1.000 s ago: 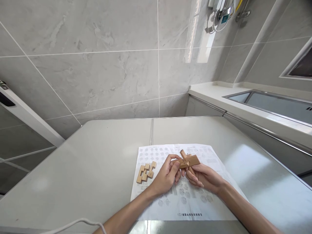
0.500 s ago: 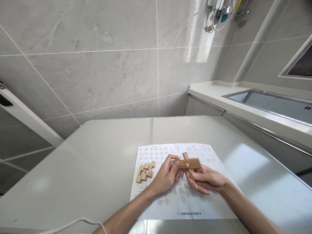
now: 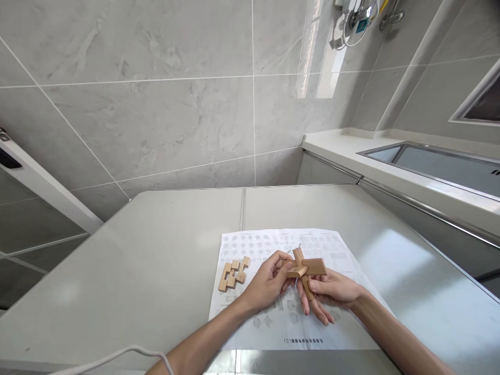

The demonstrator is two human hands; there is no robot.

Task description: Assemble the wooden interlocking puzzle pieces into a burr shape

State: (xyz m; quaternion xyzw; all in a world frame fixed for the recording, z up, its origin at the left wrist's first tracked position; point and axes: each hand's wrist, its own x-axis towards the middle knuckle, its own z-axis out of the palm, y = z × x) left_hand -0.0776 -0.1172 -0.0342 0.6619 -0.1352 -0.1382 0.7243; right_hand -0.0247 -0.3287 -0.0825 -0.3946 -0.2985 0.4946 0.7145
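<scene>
Several interlocking wooden puzzle pieces (image 3: 314, 266) form a cross-shaped cluster between my two hands, above a printed sheet. My left hand (image 3: 269, 278) pinches the cluster's left end between thumb and fingers. From the right, my right hand (image 3: 332, 291) grips the lower bar with its thumb, while some of its fingers stretch out beneath. One bar points up and away, and a wide flat piece sticks out to the right. Left of my left hand, several loose notched wooden pieces (image 3: 231, 279) lie close together on the sheet.
The white sheet (image 3: 281, 336) with small printed diagrams lies on a light grey table (image 3: 156, 271). A white cable (image 3: 128, 350) runs along the near left edge. To the right is a counter with a sink (image 3: 437, 161); a tiled wall (image 3: 156, 125) stands behind.
The wooden cluster has turned slightly in my hands, and a rounded bar now shows at its front. My right fingers have spread out lower. The loose pieces stay put.
</scene>
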